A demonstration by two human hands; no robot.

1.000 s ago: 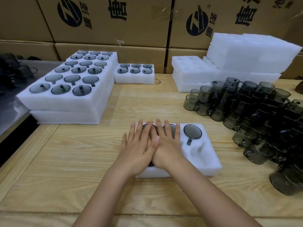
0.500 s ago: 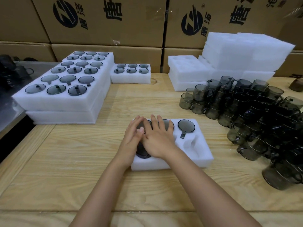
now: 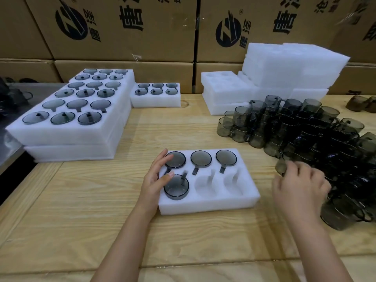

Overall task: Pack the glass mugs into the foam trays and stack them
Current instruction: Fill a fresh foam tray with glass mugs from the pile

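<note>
Your left hand (image 3: 156, 180) rests, fingers loose, on the left edge of the foam tray (image 3: 207, 206); right of that tray your right hand (image 3: 299, 186) meets the heaped mugs (image 3: 305, 127), and you cannot tell its grip; filled trays (image 3: 67, 137) stand to its far left.

Light: soft, even, from above; you cast faint shadows.
Blur: your bare right hand (image 3: 299, 192) is motion-smeared.
Edges: wide-angle bowing.
</note>
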